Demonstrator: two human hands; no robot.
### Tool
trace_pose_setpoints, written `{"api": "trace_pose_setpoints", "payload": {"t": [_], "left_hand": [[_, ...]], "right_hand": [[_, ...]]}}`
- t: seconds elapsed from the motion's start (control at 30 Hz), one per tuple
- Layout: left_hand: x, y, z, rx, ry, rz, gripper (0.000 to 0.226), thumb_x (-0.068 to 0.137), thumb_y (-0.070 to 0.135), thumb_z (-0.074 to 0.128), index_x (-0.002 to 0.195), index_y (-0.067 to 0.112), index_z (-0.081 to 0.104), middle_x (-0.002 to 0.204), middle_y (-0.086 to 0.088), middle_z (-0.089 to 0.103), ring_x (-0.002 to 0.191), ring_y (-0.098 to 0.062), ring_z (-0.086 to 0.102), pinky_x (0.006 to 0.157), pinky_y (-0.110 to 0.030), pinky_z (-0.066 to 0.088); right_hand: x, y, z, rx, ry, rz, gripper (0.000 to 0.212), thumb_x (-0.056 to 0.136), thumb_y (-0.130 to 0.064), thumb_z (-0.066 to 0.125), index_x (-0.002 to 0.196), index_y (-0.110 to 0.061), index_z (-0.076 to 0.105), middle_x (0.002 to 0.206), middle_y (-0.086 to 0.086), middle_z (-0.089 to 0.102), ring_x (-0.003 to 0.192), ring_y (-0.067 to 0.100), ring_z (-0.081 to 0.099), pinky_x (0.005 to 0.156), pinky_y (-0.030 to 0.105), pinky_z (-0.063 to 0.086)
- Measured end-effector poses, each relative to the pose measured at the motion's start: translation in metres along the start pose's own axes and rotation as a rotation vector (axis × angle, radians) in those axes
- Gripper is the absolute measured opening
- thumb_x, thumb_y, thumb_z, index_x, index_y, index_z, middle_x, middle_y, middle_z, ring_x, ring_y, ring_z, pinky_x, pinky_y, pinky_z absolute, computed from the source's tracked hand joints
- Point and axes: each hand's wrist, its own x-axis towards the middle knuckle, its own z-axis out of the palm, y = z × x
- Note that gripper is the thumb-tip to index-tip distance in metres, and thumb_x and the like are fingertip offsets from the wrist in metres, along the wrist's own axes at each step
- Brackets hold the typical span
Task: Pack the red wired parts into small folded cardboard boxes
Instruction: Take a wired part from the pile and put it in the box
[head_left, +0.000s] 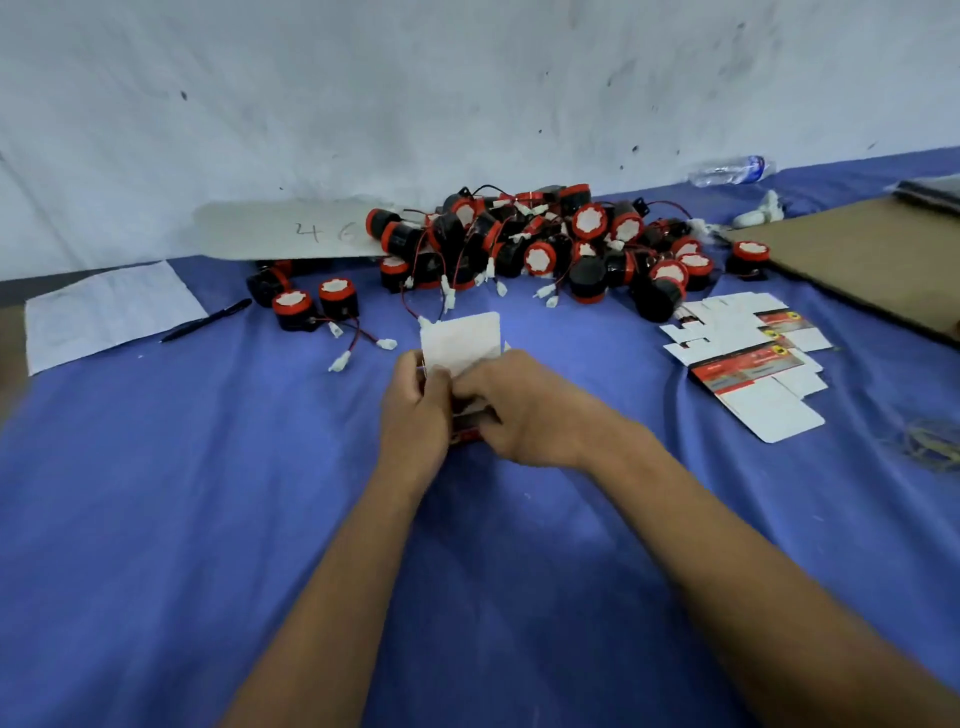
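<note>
Both hands meet over a small cardboard box (462, 358) in the middle of the blue-covered worktop (156, 493). Its body is mostly hidden behind the fingers; only a white flap standing up on the far side and a red strip at the near end show. The box's long axis seems to run near to far. The left hand (415, 405) grips its left side, the right hand (524, 410) pinches it from the right. Whether a part sits inside cannot be told. The pile of red wired parts (545, 244) lies beyond, flat box blanks (748, 358) to the right

A pile of wired parts (540, 244) lies behind the held box (460, 345), flat boxes (748, 364) to its right.
</note>
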Motion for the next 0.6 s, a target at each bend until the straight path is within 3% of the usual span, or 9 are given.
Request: {"api": "trace_pose_setpoints", "payload": {"t": [0.1, 0.17, 0.23, 0.3, 0.33, 0.4, 0.5, 0.57, 0.6], "left_hand": [[0.015, 0.001, 0.016, 0.199, 0.070, 0.057, 0.021, 0.086, 0.009, 0.043, 0.103, 0.014, 0.056, 0.086, 0.007, 0.060, 0.081, -0.021, 0.056, 0.061, -0.016, 0.043], [0.021, 0.004, 0.032, 0.257, 0.046, 0.036, 0.037, 0.087, -0.002, 0.042, 0.115, 0.017, 0.058, 0.091, 0.014, 0.060, 0.083, -0.010, 0.057, 0.056, -0.008, 0.040], [0.026, 0.004, 0.047, 0.284, 0.045, 0.007, 0.039, 0.087, -0.005, 0.040, 0.115, 0.015, 0.057, 0.096, 0.008, 0.063, 0.088, -0.014, 0.061, 0.060, -0.013, 0.043], [0.028, 0.004, 0.055, 0.288, 0.077, -0.007, 0.035, 0.089, -0.005, 0.039, 0.114, 0.013, 0.055, 0.104, -0.001, 0.066, 0.096, -0.024, 0.062, 0.071, -0.030, 0.052], [0.030, 0.004, 0.058, 0.293, 0.090, -0.009, 0.035, 0.089, -0.005, 0.039, 0.115, 0.012, 0.055, 0.107, -0.004, 0.066, 0.099, -0.026, 0.062, 0.074, -0.038, 0.054], [0.031, 0.003, 0.061, 0.308, 0.112, 0.003, 0.039, 0.090, -0.005, 0.039, 0.121, 0.012, 0.055, 0.108, -0.005, 0.065, 0.099, -0.026, 0.061, 0.073, -0.037, 0.050], [0.028, 0.002, 0.059, 0.305, 0.162, 0.016, 0.044, 0.089, -0.005, 0.040, 0.125, 0.014, 0.056, 0.104, 0.001, 0.064, 0.095, -0.022, 0.059, 0.063, -0.027, 0.044], [0.024, 0.002, 0.052, 0.320, 0.209, 0.015, 0.038, 0.088, -0.006, 0.040, 0.118, 0.012, 0.056, 0.099, 0.004, 0.062, 0.093, -0.022, 0.058, 0.060, -0.027, 0.042], [0.022, 0.002, 0.047, 0.338, 0.236, 0.011, 0.036, 0.088, -0.006, 0.041, 0.116, 0.011, 0.055, 0.099, 0.003, 0.061, 0.093, -0.023, 0.056, 0.059, -0.027, 0.041]], "right_hand": [[-0.007, 0.043, -0.014, 0.386, 0.502, 0.131, 0.029, 0.077, 0.004, 0.051, 0.086, -0.008, 0.075, 0.079, 0.001, 0.075, 0.073, 0.017, 0.069, 0.066, 0.031, 0.055], [-0.001, 0.093, -0.023, 0.171, 0.665, 0.354, 0.024, 0.083, -0.001, 0.054, 0.096, -0.007, 0.073, 0.092, 0.007, 0.073, 0.089, 0.024, 0.067, 0.076, 0.039, 0.055], [0.006, 0.148, -0.036, -0.203, 0.550, 0.661, 0.037, 0.083, -0.007, 0.060, 0.121, -0.006, 0.061, 0.126, 0.018, 0.060, 0.121, 0.037, 0.050, 0.098, 0.045, 0.048], [0.006, 0.187, -0.044, -0.282, 0.376, 0.870, 0.061, 0.082, -0.008, 0.067, 0.138, -0.009, 0.044, 0.146, 0.025, 0.036, 0.138, 0.045, 0.030, 0.109, 0.050, 0.038], [0.005, 0.200, -0.046, -0.254, 0.298, 0.894, 0.068, 0.082, -0.008, 0.069, 0.143, -0.010, 0.038, 0.149, 0.026, 0.029, 0.140, 0.046, 0.026, 0.112, 0.051, 0.035], [0.004, 0.213, -0.044, -0.203, 0.212, 0.860, 0.068, 0.084, -0.007, 0.069, 0.144, -0.012, 0.038, 0.148, 0.025, 0.030, 0.134, 0.047, 0.035, 0.113, 0.048, 0.035], [0.006, 0.200, -0.037, -0.232, 0.230, 0.771, 0.044, 0.084, -0.013, 0.071, 0.125, -0.010, 0.057, 0.137, 0.020, 0.038, 0.113, 0.043, 0.052, 0.101, 0.044, 0.048], [0.008, 0.177, -0.034, -0.273, 0.173, 0.653, 0.024, 0.084, -0.024, 0.073, 0.097, -0.007, 0.062, 0.123, 0.016, 0.046, 0.098, 0.037, 0.056, 0.082, 0.040, 0.052], [0.010, 0.164, -0.032, -0.290, 0.110, 0.586, 0.028, 0.085, -0.032, 0.073, 0.080, -0.008, 0.059, 0.110, 0.015, 0.052, 0.090, 0.033, 0.056, 0.072, 0.037, 0.048]]}}
